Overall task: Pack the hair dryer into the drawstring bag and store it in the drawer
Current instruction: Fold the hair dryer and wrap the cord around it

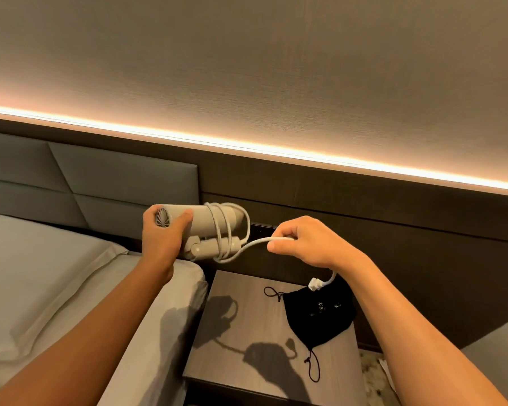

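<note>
A white hair dryer (208,222) with its handle folded is held up in the air, my left hand (163,232) gripping its rear end by the air intake. Its white cord (226,230) is looped a few times around barrel and handle. My right hand (302,241) pinches the free stretch of cord to the right of the dryer. The white plug (316,284) dangles below that hand. A black drawstring bag (320,315) lies flat on the nightstand (247,332) underneath, its strings trailing out at both ends.
A bed with white sheets and pillow (41,282) sits left of the nightstand, with a grey padded headboard (100,177) behind. A dark wall panel with a socket plate (261,228) runs behind the hands. A lit strip glows above it.
</note>
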